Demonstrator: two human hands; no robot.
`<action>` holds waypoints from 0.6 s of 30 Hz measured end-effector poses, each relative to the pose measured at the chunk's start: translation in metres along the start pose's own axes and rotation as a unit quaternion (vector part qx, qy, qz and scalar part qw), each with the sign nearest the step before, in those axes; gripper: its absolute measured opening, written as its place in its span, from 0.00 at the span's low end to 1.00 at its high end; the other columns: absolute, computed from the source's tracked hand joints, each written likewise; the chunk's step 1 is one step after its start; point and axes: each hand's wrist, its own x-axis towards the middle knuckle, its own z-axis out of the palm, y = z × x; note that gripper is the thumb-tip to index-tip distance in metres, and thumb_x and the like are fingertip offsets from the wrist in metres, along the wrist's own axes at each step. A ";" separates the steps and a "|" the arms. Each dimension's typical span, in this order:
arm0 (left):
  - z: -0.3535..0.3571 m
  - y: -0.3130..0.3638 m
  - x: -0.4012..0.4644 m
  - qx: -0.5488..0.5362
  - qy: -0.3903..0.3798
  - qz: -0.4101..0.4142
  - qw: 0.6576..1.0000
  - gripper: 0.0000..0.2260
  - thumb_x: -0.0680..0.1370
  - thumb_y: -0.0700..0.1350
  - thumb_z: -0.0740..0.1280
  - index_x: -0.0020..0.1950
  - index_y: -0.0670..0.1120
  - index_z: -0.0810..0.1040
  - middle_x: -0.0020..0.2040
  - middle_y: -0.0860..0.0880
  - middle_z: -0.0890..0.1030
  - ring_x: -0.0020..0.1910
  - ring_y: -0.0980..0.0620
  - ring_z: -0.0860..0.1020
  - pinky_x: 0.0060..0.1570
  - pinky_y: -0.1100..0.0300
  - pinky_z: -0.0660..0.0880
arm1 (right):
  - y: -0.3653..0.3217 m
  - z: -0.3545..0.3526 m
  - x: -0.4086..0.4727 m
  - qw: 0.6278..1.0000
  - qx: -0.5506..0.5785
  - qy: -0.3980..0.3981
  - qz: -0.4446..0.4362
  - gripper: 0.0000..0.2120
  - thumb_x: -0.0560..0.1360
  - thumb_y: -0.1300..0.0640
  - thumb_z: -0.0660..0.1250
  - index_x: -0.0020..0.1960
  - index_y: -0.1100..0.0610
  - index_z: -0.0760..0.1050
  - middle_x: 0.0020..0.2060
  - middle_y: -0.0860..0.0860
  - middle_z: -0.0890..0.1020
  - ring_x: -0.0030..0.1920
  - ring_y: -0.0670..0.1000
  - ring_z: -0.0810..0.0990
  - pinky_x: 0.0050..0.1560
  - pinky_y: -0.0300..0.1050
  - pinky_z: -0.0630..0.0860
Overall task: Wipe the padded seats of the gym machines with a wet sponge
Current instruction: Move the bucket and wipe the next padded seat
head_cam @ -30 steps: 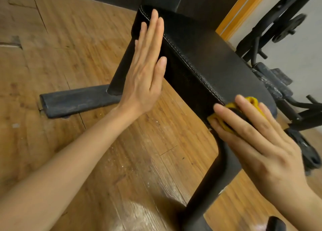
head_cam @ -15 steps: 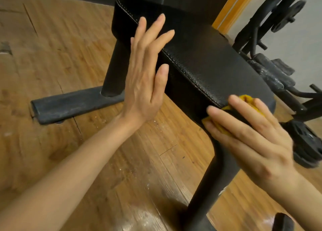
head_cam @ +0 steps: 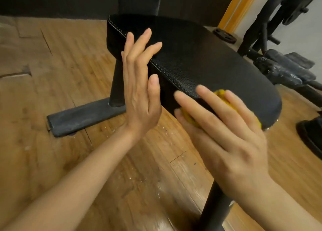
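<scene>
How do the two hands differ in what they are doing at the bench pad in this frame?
The left hand holds nothing; the right hand covers a yellow sponge. The left hand stands edge-up with fingers straight beside the black seat pad; the right hand lies palm-down, pressing the sponge onto the pad's near edge. Both have extended fingers and sit along the same side of the pad.

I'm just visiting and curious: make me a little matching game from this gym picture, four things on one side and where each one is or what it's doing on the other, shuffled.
Things:
1. yellow sponge
2. left hand
3. black padded leather seat
4. round black weight plate

Places or states:
A. lying flat on the floor behind the seat
B. pressed under the right hand at the seat's near edge
C. open, fingers straight, beside the seat's side
D. mounted on a dark metal post above the wooden floor

Pairs: 1-B, 2-C, 3-D, 4-A
</scene>
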 end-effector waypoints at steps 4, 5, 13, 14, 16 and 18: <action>-0.006 0.012 0.000 0.008 -0.006 0.006 1.000 0.21 0.81 0.45 0.50 0.68 0.37 0.70 0.73 0.36 0.66 0.77 0.36 0.55 0.76 0.39 0.48 | 0.012 0.001 -0.009 0.997 -0.039 0.011 -0.069 0.15 0.81 0.64 0.62 0.67 0.60 0.74 0.69 0.54 0.72 0.71 0.57 0.69 0.73 0.54 0.63; -0.007 0.016 -0.002 0.005 -0.014 0.025 1.000 0.20 0.80 0.44 0.50 0.67 0.38 0.71 0.73 0.37 0.67 0.77 0.39 0.56 0.77 0.42 0.47 | 0.026 -0.004 -0.028 0.996 -0.045 0.001 -0.071 0.18 0.81 0.64 0.62 0.70 0.58 0.71 0.71 0.52 0.70 0.73 0.56 0.67 0.74 0.54 0.61; 0.006 0.029 -0.017 0.062 -0.069 0.115 0.989 0.22 0.84 0.53 0.44 0.66 0.46 0.71 0.70 0.45 0.70 0.76 0.51 0.58 0.76 0.49 0.44 | 0.004 0.006 -0.015 0.999 0.019 0.046 -0.013 0.15 0.83 0.63 0.58 0.69 0.59 0.71 0.70 0.54 0.69 0.72 0.55 0.66 0.75 0.52 0.58; 0.006 0.027 -0.017 0.064 -0.066 0.117 0.989 0.21 0.84 0.53 0.44 0.65 0.46 0.71 0.69 0.46 0.70 0.76 0.52 0.58 0.76 0.50 0.44 | 0.010 0.005 -0.018 0.998 0.010 0.049 -0.038 0.15 0.83 0.63 0.59 0.69 0.59 0.71 0.70 0.54 0.69 0.72 0.55 0.66 0.75 0.53 0.59; 0.007 0.025 -0.016 0.058 -0.061 0.120 0.989 0.22 0.83 0.53 0.43 0.64 0.46 0.72 0.68 0.46 0.71 0.75 0.51 0.59 0.76 0.50 0.44 | 0.038 0.003 -0.046 0.997 -0.023 0.041 -0.061 0.20 0.80 0.63 0.65 0.71 0.57 0.69 0.72 0.55 0.68 0.73 0.56 0.66 0.75 0.55 0.59; 0.007 0.025 -0.016 0.055 -0.053 0.116 0.990 0.22 0.83 0.54 0.43 0.63 0.46 0.72 0.67 0.46 0.71 0.75 0.52 0.59 0.76 0.51 0.44 | 0.059 0.001 -0.074 0.998 -0.025 0.045 -0.027 0.26 0.77 0.64 0.69 0.73 0.57 0.66 0.75 0.53 0.63 0.74 0.57 0.64 0.75 0.58 0.58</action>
